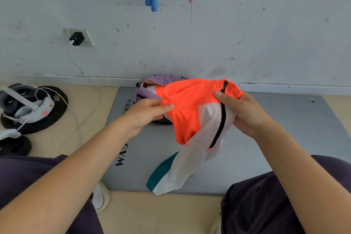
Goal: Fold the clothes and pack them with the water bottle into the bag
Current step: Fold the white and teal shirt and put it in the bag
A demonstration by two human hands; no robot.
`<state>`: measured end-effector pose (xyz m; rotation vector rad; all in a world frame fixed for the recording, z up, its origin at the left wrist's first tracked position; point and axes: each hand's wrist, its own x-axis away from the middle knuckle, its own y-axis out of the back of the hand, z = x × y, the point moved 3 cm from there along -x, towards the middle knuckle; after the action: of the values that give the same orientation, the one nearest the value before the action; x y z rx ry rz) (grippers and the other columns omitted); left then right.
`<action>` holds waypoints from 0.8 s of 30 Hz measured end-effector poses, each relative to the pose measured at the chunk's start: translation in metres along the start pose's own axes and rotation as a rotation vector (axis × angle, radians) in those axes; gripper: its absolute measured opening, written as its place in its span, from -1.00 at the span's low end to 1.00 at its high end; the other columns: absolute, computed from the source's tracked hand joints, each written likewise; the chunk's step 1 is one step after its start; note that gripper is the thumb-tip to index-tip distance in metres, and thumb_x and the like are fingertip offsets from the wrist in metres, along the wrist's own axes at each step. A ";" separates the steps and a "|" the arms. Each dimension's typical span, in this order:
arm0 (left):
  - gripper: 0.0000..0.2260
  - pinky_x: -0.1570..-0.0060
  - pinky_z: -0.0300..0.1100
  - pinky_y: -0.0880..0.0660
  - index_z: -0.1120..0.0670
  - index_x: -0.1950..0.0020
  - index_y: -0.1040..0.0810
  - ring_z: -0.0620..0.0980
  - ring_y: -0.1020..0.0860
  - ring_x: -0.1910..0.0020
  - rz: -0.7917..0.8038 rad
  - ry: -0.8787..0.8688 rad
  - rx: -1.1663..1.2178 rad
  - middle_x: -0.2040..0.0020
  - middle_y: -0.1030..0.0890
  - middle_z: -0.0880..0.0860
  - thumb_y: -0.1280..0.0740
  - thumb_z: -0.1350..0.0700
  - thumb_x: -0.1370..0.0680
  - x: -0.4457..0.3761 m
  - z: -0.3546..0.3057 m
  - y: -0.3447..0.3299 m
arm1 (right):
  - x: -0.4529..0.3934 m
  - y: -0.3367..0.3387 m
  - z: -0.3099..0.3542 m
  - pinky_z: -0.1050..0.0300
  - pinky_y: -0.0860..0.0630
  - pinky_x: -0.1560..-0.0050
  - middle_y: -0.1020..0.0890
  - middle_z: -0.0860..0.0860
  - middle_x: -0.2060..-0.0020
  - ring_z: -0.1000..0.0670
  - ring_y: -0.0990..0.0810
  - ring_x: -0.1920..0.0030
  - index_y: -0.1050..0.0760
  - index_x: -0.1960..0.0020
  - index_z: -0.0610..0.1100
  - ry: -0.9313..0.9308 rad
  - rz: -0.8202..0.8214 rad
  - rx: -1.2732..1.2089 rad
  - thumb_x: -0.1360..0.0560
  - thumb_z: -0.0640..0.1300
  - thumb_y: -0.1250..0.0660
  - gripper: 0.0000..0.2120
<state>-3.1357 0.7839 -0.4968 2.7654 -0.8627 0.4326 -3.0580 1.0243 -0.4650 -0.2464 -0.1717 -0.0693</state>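
The jacket (191,112), orange and white with a black zipper, is held in the air above the mat (266,138), loosely bunched, one sleeve hanging down toward the mat. The left hand (150,114) pinches its orange edge; the right hand (241,112) grips the zipper side. The purple bag (152,89) lies just behind, against the wall, partly hidden. No bottle is visible. Judged step: folding, not yet packing. The next move calls for tucking in the hanging sleeve to compact the bundle before it goes into the bag.

The grey mat (266,138) reads "GYM"; its Chinese characters are partly hidden.
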 end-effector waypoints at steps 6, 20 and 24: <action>-0.78 -0.08 -0.21 -0.50 -0.06 0.07 -0.70 -0.15 -0.64 0.03 -0.213 -0.173 0.181 0.01 -0.72 -0.06 -0.26 0.05 -0.64 0.001 -0.014 -0.002 | -0.003 0.001 0.000 0.08 -0.60 -0.04 -0.65 -0.14 -0.17 -0.13 -0.63 -0.18 -0.55 -0.26 -0.16 -0.007 0.066 0.038 -0.45 -0.22 -0.45 -0.62; -0.72 0.17 -0.18 -0.23 0.26 0.05 -0.52 -0.08 -0.30 0.18 0.030 -0.325 -0.226 0.20 -0.36 0.04 -0.19 0.06 -0.66 0.025 -0.037 -0.049 | 0.012 -0.041 -0.006 -0.08 -0.46 0.10 -0.60 -0.22 0.22 -0.06 -0.53 0.20 -0.54 0.04 -0.34 0.075 0.054 0.508 -0.40 0.04 -0.50 -0.56; -0.77 0.30 -0.28 -0.23 0.15 0.08 -0.53 -0.13 -0.29 0.26 0.020 -0.284 -0.227 0.24 -0.35 0.01 -0.22 0.05 -0.66 0.027 -0.037 -0.048 | 0.011 -0.034 -0.006 -0.02 -0.49 0.02 -0.68 -0.19 0.16 -0.07 -0.59 0.17 -0.63 0.06 -0.25 -0.024 0.102 0.598 -0.42 0.08 -0.47 -0.63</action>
<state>-3.0945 0.8188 -0.4585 2.6435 -0.9357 -0.0575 -3.0492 0.9897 -0.4609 0.3401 -0.1954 0.0872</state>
